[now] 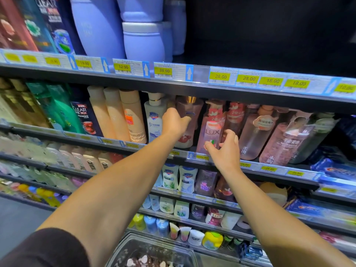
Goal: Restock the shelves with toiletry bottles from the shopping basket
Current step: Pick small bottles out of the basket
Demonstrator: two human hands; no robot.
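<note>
My left hand (174, 122) grips a dark pink pump bottle (189, 112) that stands on the second shelf (134, 146), between a white Safeguard bottle (154, 120) and a pink Lux bottle (211, 128). The bottle's base rests on the shelf. My right hand (224, 149) hovers in front of the Lux bottle with fingers spread and loosely bent, holding nothing. The shopping basket (154, 251) sits low in the view, with a few bottle tops showing inside.
The upper shelf (192, 74) carries price tags; its right part is dark and bare. Peach bottles (115, 114) and green shampoo stand to the left. More pink bottles (279, 135) fill the right. Lower shelves hold small bottles and toothpaste boxes (335, 170).
</note>
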